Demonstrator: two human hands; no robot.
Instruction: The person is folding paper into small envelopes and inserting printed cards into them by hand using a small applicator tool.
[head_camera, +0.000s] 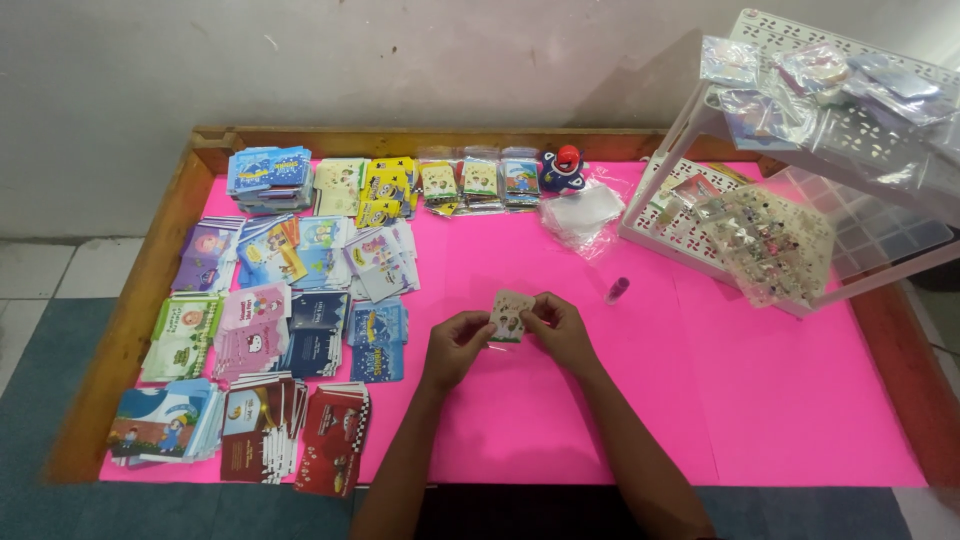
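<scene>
Item: small pale card (510, 315) with cartoon figures, held above the pink table sheet (560, 420), near its middle.

Left hand (455, 345): fingers curled, thumb and fingertips pinching the card's left edge.

Right hand (560, 328): fingers closed on the card's right edge.

Left of the card: stacks of printed envelopes (290, 320) in rows, blue, pink, green, red.

Beyond the card, at the sheet's far edge: sticker packets (480, 183), a round toy figure (565, 168), clear plastic bags (583, 213).

Just right of the card: a small purple tube (617, 290).

Far right: a white lattice rack (800, 150) carrying clear packets.
</scene>
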